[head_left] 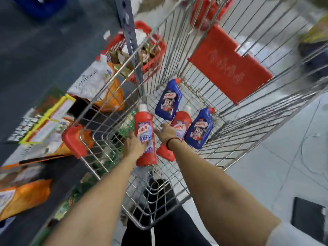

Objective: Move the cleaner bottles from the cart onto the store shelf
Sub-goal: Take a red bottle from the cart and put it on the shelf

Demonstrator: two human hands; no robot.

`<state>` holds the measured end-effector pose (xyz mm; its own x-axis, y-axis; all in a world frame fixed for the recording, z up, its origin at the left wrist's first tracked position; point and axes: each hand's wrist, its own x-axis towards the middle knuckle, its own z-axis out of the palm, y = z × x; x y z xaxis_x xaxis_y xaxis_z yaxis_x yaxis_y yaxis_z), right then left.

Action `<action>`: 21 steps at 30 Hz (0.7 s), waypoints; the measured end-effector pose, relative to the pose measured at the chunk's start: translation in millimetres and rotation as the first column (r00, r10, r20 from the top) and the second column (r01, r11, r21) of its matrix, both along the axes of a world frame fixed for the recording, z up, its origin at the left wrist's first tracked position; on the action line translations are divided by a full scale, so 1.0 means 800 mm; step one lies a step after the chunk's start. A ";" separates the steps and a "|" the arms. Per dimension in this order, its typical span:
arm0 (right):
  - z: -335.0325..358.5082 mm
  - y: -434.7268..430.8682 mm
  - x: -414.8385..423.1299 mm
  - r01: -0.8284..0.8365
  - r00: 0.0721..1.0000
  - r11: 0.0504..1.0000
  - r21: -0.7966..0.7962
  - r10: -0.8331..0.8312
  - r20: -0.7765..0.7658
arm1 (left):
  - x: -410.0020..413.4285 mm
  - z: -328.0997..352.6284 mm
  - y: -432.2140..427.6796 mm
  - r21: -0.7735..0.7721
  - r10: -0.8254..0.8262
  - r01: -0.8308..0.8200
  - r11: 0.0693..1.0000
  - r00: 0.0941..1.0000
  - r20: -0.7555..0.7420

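Observation:
Inside the wire cart [177,206] my left hand [134,145] grips a red cleaner bottle [144,132] with a white cap, held above the cart floor. My right hand [166,133] reaches over a second red bottle [181,121] lying on the cart floor, fingers spread and touching it. Two blue cleaner bottles lie flat in the cart: one [168,100] further in, one [199,128] to the right of my right hand. The store shelf [44,55] is the dark surface to the left.
A red child-seat flap [230,68] hangs on the cart's far side. A red basket [150,50] of goods sits beyond a grey shelf upright [127,32]. Orange and white bags [99,82] and a yellow price tag holder [48,119] line the shelf at left.

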<state>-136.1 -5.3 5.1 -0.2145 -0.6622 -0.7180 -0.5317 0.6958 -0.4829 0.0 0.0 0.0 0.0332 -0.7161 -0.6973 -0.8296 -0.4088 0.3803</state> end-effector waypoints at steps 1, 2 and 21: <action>-0.012 -0.002 0.007 0.001 0.999 0.999 0.053 -0.003 0.033 | -0.002 -0.011 -0.001 0.030 0.080 -0.079 0.996 0.997 -0.016; -0.022 -0.005 0.013 0.010 0.998 0.997 0.079 -0.015 0.055 | -0.003 -0.020 -0.002 0.040 0.155 -0.154 0.987 0.988 -0.027; 0.094 0.011 0.016 0.533 0.722 0.846 -0.026 -0.439 0.535 | 0.025 0.110 -0.022 0.011 0.142 -0.159 0.987 0.847 -0.513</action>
<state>-123.3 3.6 80.6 -0.1909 -0.6840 -0.7041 0.2002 0.6751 -0.7101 19.8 -17.7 87.7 -0.2121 -0.7528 -0.6231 -0.4440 -0.4938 0.7477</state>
